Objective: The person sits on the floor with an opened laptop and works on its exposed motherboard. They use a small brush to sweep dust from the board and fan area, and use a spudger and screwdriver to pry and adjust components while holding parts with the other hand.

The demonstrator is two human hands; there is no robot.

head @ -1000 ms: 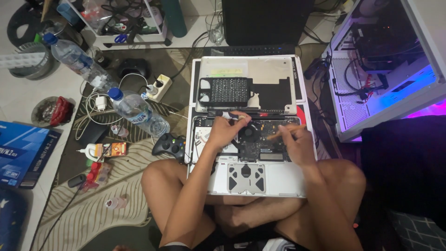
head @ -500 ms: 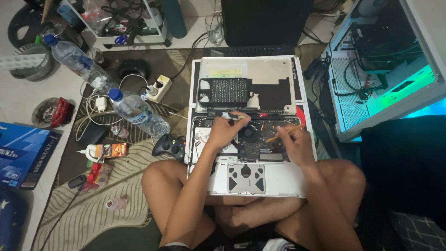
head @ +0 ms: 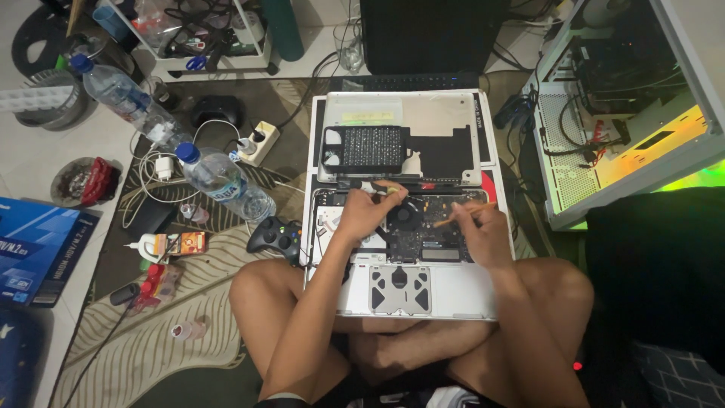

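I sit cross-legged with an opened silver laptop [head: 355, 298] on my legs, its bottom cover off and its circuit board and black fan [head: 408, 214] bare. My left hand [head: 368, 210] rests on the board's upper left, fingers curled around a small greenish item I cannot identify. My right hand [head: 482, 230] grips a thin wooden-handled tool [head: 453, 217] whose tip points left toward the fan. The removed bottom cover [head: 438, 121] lies just beyond the laptop with a black battery pack [head: 362, 147] on it.
A black game controller [head: 276, 236], two plastic water bottles [head: 226, 181], a power strip [head: 255, 143] and cables lie on the rug to the left. An open lit computer case [head: 627, 106] stands at right. A keyboard [head: 411, 81] and monitor are ahead.
The hands have hardly moved on the board. The light inside the computer case has shifted from blue-purple through green to yellow-green.
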